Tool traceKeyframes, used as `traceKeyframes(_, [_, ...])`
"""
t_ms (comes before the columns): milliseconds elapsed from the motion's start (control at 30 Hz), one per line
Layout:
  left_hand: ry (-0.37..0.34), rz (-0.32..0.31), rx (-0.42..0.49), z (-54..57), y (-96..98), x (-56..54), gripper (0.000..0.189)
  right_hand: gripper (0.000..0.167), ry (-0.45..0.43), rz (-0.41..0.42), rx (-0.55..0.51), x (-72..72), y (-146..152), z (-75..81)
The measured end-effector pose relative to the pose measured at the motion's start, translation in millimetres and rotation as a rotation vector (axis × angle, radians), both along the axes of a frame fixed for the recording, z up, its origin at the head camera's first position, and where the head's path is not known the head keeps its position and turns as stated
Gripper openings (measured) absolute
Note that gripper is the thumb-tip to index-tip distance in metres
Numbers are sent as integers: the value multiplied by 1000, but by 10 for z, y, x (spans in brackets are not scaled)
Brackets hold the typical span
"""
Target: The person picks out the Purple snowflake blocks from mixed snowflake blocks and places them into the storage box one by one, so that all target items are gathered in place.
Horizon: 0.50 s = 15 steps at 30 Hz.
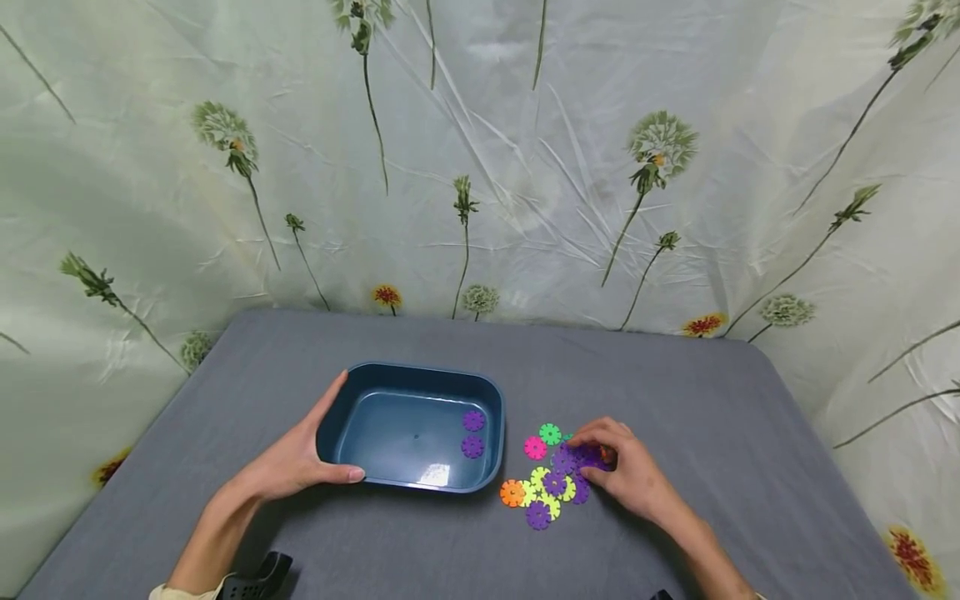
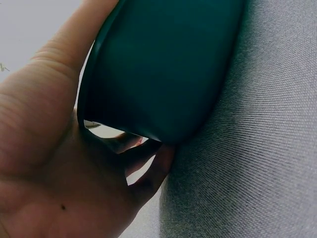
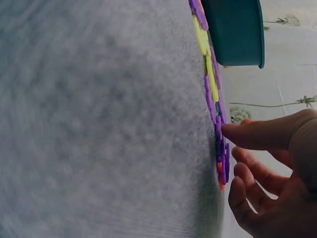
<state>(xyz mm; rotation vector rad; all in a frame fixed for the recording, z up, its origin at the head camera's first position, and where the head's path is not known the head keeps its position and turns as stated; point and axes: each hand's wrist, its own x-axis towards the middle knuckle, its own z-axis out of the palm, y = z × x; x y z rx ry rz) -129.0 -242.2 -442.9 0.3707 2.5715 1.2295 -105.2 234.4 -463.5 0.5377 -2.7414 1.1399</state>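
Black wrist gear (image 1: 252,585) at our left cuff sits closest to us, and beyond it our left hand (image 1: 300,454) grips the left end of the blue tray (image 1: 397,433), thumb on the near rim, while two purple discs (image 1: 473,421) lie inside by its right wall. Just right of the tray, on the grey counter (image 1: 390,546), our right hand (image 1: 628,468) bends over the disc pile (image 1: 554,484), thumb touching purple pieces; whether it pinches any, we cannot tell.
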Motion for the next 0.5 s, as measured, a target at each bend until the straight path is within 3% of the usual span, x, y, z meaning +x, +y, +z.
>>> traceKeyframes(167, [1, -3, -1, 7, 7, -6, 133, 40, -28, -36, 21, -1, 23, -12])
traceKeyframes(500, [-11, 3, 8, 18, 5, 6, 134, 33, -54, -27, 10, -30, 37, 21])
